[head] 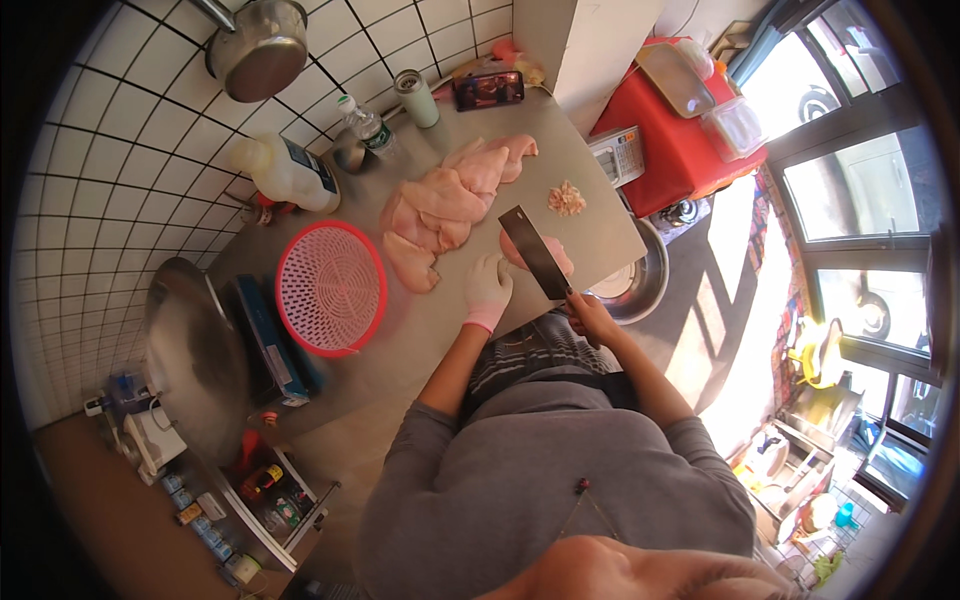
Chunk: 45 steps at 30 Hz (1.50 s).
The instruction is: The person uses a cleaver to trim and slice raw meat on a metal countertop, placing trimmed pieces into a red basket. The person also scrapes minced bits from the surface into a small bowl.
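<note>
My right hand (589, 316) is closed around the handle of a cleaver (534, 253), whose broad blade lies over a piece of raw chicken breast (558, 253) near the edge of the metal worktop (600, 225). My left hand (487, 289), in a white glove with a pink cuff, rests on the worktop left of that piece; whether it holds anything is hard to tell. A pile of raw chicken breasts (448, 199) lies beyond it. Small trimmings (566, 199) form a little heap beyond the blade.
Left of the pile stands a pink plastic colander (331, 288). Along the tiled wall are a large jug (296, 174), a plastic bottle (366, 126), a green tumbler (417, 99) and a phone (489, 91). A kitchen scale (619, 156) and a metal basin (657, 277) sit at the right.
</note>
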Each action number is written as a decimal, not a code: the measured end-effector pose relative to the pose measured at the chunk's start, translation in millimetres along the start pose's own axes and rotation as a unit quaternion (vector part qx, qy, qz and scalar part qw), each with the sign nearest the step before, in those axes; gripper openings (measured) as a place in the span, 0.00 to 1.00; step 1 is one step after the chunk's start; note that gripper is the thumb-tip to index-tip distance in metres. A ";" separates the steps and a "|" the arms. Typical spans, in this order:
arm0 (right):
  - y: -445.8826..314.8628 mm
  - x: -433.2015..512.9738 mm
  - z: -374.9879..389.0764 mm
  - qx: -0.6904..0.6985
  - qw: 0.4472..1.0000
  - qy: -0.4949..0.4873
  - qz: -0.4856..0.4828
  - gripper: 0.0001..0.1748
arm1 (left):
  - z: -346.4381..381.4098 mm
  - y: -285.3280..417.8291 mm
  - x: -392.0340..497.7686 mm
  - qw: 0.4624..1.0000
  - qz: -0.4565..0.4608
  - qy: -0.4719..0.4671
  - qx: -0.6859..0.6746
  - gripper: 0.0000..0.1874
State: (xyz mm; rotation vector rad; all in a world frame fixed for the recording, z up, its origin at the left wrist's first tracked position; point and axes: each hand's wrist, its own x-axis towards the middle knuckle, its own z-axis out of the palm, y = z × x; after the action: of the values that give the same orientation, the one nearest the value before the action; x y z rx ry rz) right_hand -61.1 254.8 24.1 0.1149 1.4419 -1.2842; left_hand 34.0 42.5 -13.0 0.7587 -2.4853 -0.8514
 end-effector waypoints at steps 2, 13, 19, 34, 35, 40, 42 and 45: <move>-1.4 -2.4 -0.5 -0.069 0.997 -0.016 -0.028 0.25 | 2.1 9.9 4.8 0.999 -0.004 0.007 0.031 0.14; -14.1 -12.5 3.4 -0.035 0.999 -0.015 -0.023 0.25 | 30.0 -11.2 10.7 0.998 0.065 0.002 0.008 0.07; -9.3 -7.6 2.3 -0.041 0.999 -0.022 -0.011 0.26 | 27.2 -18.4 -2.3 0.947 -0.160 -0.073 -0.269 0.04; -10.4 -5.1 -0.9 -0.235 0.970 0.000 -0.062 0.25 | 31.1 -37.9 -4.8 0.906 -0.244 -0.221 -0.265 0.13; -11.2 -5.7 -1.3 -0.256 0.966 0.011 -0.044 0.26 | 32.3 -37.9 -5.1 0.923 -0.231 -0.209 -0.228 0.14; -11.9 -2.1 6.1 -0.336 0.935 0.007 -0.111 0.24 | 25.9 -34.8 -6.1 0.928 -0.237 -0.205 -0.200 0.16; -12.6 -0.5 7.9 -0.370 0.918 0.020 -0.139 0.24 | 20.5 -32.1 -6.9 0.917 -0.257 -0.220 -0.212 0.18; -13.2 2.4 9.8 -0.412 0.895 0.041 -0.166 0.23 | 15.3 -27.9 -9.5 0.923 -0.249 -0.209 -0.204 0.18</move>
State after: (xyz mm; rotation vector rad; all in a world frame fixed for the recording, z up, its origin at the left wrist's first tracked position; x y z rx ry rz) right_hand -64.6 241.0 32.8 -0.6787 2.0273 -0.8264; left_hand 43.4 36.3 -44.3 1.1710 -2.3366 -1.8144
